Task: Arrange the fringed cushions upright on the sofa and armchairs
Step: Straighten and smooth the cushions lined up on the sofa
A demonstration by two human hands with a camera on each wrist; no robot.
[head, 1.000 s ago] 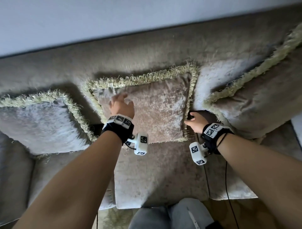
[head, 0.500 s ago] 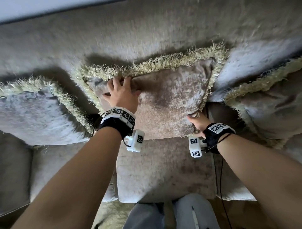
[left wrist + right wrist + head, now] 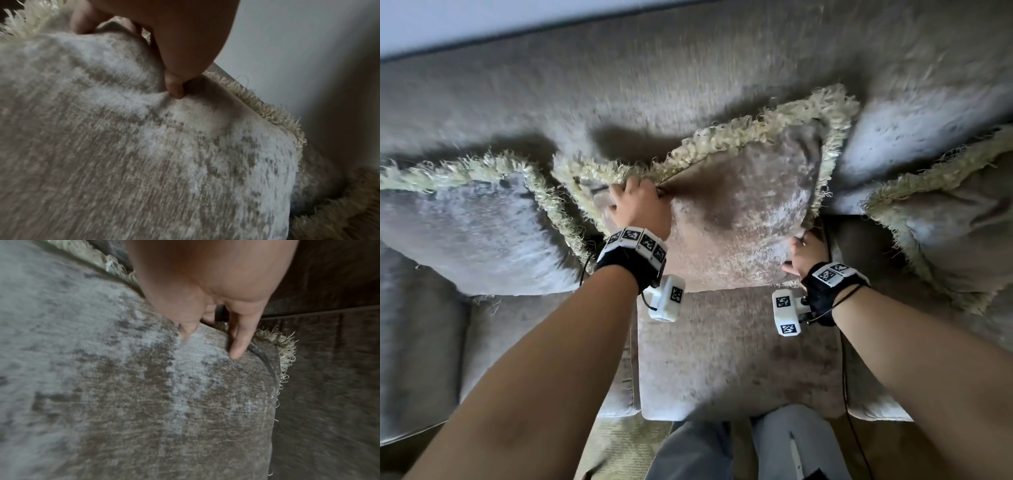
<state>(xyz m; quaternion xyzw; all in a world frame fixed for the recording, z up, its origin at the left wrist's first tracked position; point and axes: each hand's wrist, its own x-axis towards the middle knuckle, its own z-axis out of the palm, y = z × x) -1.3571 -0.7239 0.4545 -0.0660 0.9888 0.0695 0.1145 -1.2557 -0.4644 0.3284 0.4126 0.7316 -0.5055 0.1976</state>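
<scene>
I hold the middle beige velvet square cushion with the pale cream fringe (image 3: 739,219) with both hands, and it leans tilted against the backrest of the grey-beige velvet sofa (image 3: 619,96), its lower edge on the seat near the back edge. My left hand (image 3: 640,209) grips its upper left part just under the top fringe, fingers curled over and the thumb (image 3: 174,91) pressed into the velvet. My right hand (image 3: 808,251) pinches its lower right corner, the thumb on the front face, one finger (image 3: 238,345) lying along the fringed edge and the rest behind. A second fringed cushion, paler grey (image 3: 469,236), leans on the backrest just to the left, its fringe touching that of the cushion I hold. A third, browner fringed cushion (image 3: 959,236) rests toward the sofa's right end.
</scene>
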